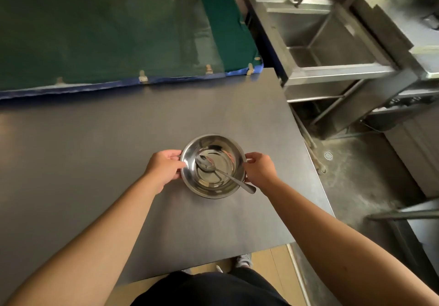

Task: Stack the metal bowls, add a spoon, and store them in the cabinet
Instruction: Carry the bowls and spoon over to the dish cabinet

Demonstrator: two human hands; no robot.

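Note:
The stacked metal bowls point(219, 144) rest on the dark grey table point(95, 163), right of its middle. A metal spoon point(223, 171) lies inside the top bowl, its head at the bowl's centre and its handle sticking out over the near right rim. My left hand point(164, 166) grips the stack's left rim, thumb on the rim's edge. On the opposite side, my right hand point(259, 169) grips the right rim, beside the spoon's handle. How many bowls are in the stack cannot be told.
A green covered surface with blue edging point(107, 32) borders the table's far side. A steel sink unit point(320, 35) stands to the right, beyond the table's corner. Concrete floor with a drain point(328, 155) lies right of the table. No cabinet is visible.

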